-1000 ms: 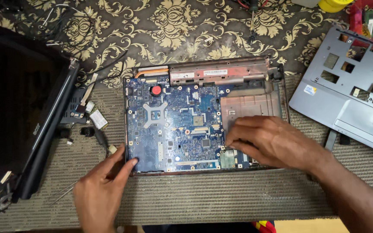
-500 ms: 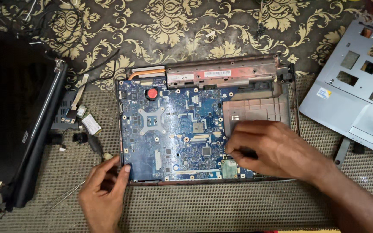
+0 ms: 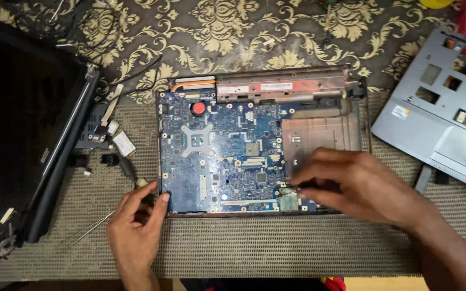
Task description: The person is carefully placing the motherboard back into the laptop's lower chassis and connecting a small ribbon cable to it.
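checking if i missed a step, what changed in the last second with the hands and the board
Little changed. The left hand slid slightly along the front left corner of the blue motherboard, its fingers pressing the edge. The right hand stays over the board's lower right, fingertips pinched at a small part there; what it grips is too small to tell. The laptop base, screen panel and grey cover lie as before; only the camera shifted.

A home repair spot rather than a proper workshop: an opened laptop base (image 3: 260, 145) lies on a woven mat (image 3: 276, 242) over a patterned cloth (image 3: 254, 32), its detached screen (image 3: 22, 124) left of it, the grey cover (image 3: 438, 124) to its right.
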